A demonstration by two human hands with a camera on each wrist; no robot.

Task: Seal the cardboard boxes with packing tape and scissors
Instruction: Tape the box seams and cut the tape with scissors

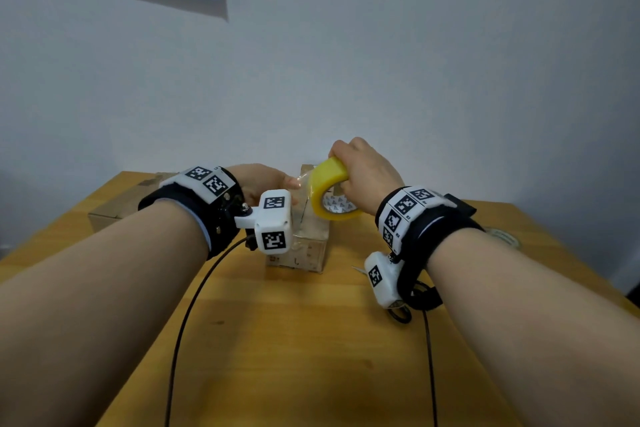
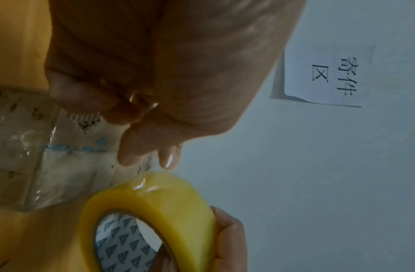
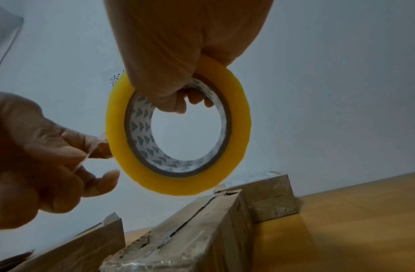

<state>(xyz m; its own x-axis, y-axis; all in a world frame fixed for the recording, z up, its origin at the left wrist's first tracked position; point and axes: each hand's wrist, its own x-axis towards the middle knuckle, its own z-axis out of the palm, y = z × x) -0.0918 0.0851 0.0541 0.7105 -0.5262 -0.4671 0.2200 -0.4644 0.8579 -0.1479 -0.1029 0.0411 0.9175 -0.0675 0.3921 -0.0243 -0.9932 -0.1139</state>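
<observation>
My right hand point(image 1: 360, 166) grips a yellow roll of packing tape point(image 1: 329, 192) from above, fingers hooked through its core point(image 3: 185, 99), and holds it over the middle cardboard box point(image 1: 308, 246). My left hand point(image 1: 277, 180) is just left of the roll and pinches the clear free end of the tape point(image 3: 92, 149) between thumb and fingers. The box's top seam point(image 3: 197, 211) is a dark slit, with old clear tape on the near end point(image 2: 50, 165). The scissors point(image 1: 398, 314) lie on the table under my right wrist, mostly hidden.
A second cardboard box point(image 1: 114, 208) lies at the left of the wooden table point(image 1: 277, 340), and a third point(image 3: 271, 195) stands behind the middle one. Another tape roll point(image 1: 502, 236) sits at the right. A paper sign point(image 2: 329, 77) hangs on the wall. Wrist cables trail toward me.
</observation>
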